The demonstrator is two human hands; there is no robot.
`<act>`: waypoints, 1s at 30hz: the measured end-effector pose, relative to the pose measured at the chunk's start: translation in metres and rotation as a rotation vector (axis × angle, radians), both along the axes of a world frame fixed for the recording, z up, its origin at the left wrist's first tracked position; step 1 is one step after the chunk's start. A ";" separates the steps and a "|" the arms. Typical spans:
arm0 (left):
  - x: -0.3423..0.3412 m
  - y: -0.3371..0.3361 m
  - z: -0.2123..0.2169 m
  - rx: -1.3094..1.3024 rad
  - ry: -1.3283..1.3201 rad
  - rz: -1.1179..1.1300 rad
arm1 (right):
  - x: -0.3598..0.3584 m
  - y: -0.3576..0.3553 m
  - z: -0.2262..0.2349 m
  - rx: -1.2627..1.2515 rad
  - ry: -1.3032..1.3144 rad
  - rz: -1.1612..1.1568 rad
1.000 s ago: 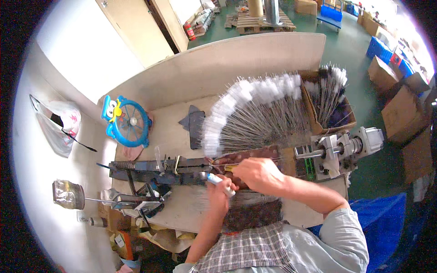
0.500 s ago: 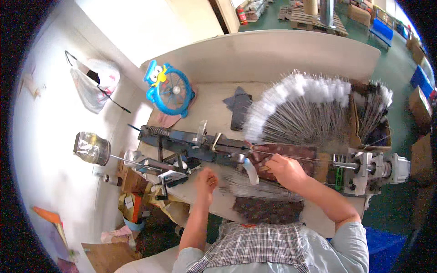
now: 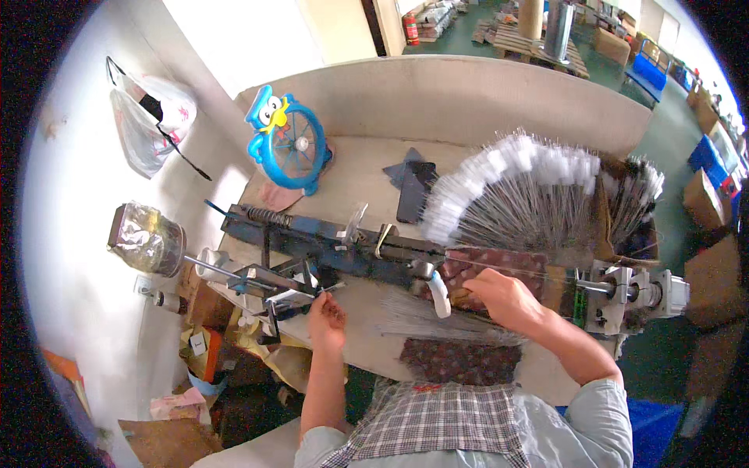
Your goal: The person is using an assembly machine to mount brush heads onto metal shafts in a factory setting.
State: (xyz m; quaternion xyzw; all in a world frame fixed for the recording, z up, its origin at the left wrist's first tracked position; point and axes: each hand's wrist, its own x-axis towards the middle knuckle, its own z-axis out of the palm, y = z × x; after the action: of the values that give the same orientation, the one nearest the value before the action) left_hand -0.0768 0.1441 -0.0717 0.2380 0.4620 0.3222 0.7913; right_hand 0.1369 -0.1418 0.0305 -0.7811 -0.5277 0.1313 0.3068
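Observation:
My left hand (image 3: pixel 328 318) is closed, its fingertips drawn together beside the dark metal bracket (image 3: pixel 273 308) at the left of the bench machine (image 3: pixel 328 248). Whatever it pinches is too small to name. Over the dark red patterned cloth (image 3: pixel 491 265), my right hand (image 3: pixel 503 298) is closed, with a small tan piece just showing at its fingertips. The machine's white-gripped lever (image 3: pixel 441 296) stands just left of that hand. Many thin wires (image 3: pixel 421 316) lie on the table in front of the machine. A thin wire stretches toward the motor chuck (image 3: pixel 597 287) on the right.
White-tufted wire brushes (image 3: pixel 515 187) fan out at the back right, next to a cardboard box (image 3: pixel 620 242) of more brushes. Behind the machine are a phone (image 3: pixel 416 191) and a blue toy-shaped fan (image 3: pixel 292 148). A board (image 3: pixel 452 93) edges the table's far side.
My left hand has moved left and slightly up to the dark bracket. My right hand stays closed near the lever, shifted slightly. The whole view has tilted a little.

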 end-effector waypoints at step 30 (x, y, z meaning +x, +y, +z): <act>0.141 -0.179 0.073 0.314 -0.064 -0.495 | 0.047 -0.017 0.019 0.370 -0.338 -0.200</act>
State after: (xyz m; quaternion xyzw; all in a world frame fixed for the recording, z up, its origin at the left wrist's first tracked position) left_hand 0.0637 -0.0345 0.0018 0.4529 0.3091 0.1942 0.8134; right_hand 0.1841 -0.1593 0.0492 -0.7709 -0.5067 -0.1308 0.3632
